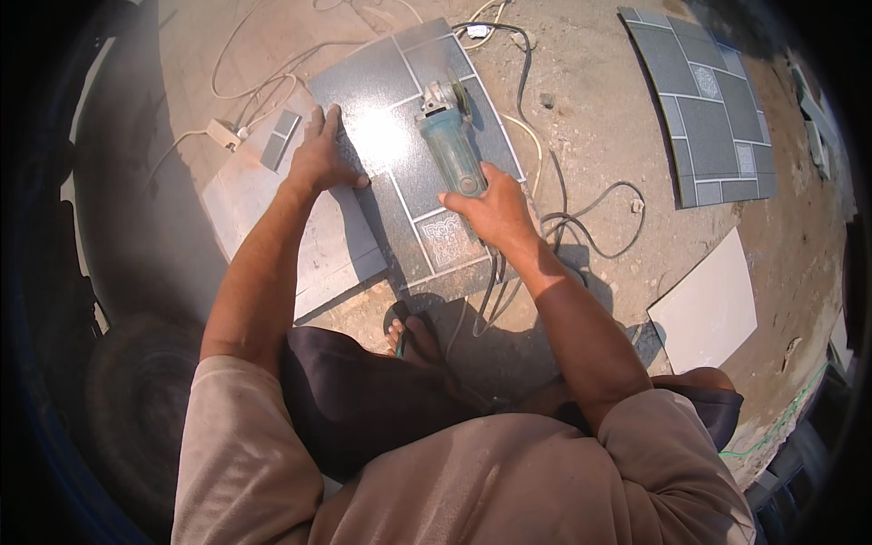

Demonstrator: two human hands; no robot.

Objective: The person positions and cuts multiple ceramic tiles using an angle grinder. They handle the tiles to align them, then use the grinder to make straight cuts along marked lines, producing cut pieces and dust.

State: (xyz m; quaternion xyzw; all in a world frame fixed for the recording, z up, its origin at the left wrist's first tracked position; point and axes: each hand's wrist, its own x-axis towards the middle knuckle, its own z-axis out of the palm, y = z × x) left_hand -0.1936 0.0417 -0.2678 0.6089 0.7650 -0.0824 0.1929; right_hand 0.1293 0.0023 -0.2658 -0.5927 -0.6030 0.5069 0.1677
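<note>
A blue-green angle grinder (451, 154) is in my right hand (498, 213), with its disc end pointing away from me. It is over the right part of a glossy dark grey floor tile (359, 80) patterned with pale joint lines. A faint dust haze shows near the disc; I cannot tell whether the disc touches the tile. My left hand (318, 156) lies with fingers apart at the tile's left edge, holding nothing. Beneath that edge is a pale grey slab (318, 254), and a small cut tile piece (280, 141) lies on it.
A cream socket block (222, 134) with cords lies at the left. Dark cable (627, 186) loops over the ground to the right of the grinder. Another patterned grey tile (704, 127) lies at the far right, with a white tile piece (713, 304) nearer. My sandalled foot (413, 336) is close below the tile.
</note>
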